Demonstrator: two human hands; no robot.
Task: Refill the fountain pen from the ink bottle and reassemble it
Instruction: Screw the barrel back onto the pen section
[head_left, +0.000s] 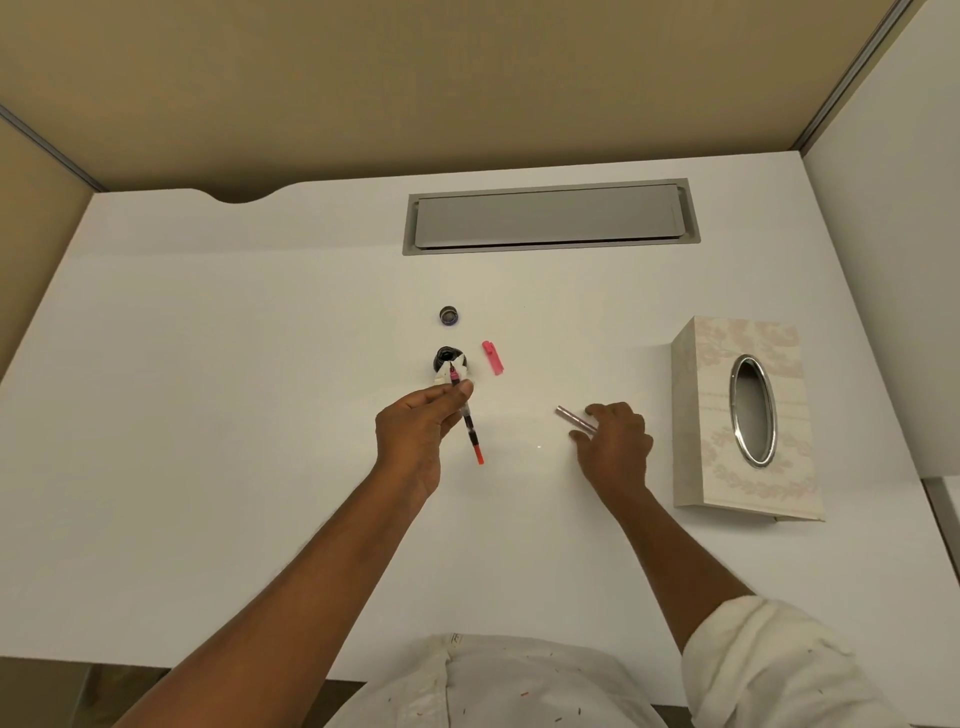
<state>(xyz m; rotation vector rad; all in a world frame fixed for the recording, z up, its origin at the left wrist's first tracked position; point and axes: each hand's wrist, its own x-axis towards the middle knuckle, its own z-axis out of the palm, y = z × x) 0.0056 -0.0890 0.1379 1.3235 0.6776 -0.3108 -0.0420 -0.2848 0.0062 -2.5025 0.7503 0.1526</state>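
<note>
Hands extended: left hand (413, 423) pinches pen (471, 431) and tissue (445, 373), right hand (618, 441) pinches barrel (571, 418).

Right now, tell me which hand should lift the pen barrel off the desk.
Right. The right hand pinches the barrel lying on the desk; the left hand is busy gripping the pen section and a tissue.

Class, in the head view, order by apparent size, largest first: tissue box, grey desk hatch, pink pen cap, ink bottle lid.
1. tissue box and grey desk hatch: unsure; box covers more but sits nearer, hatch is longer.
2. pink pen cap
3. ink bottle lid
</note>
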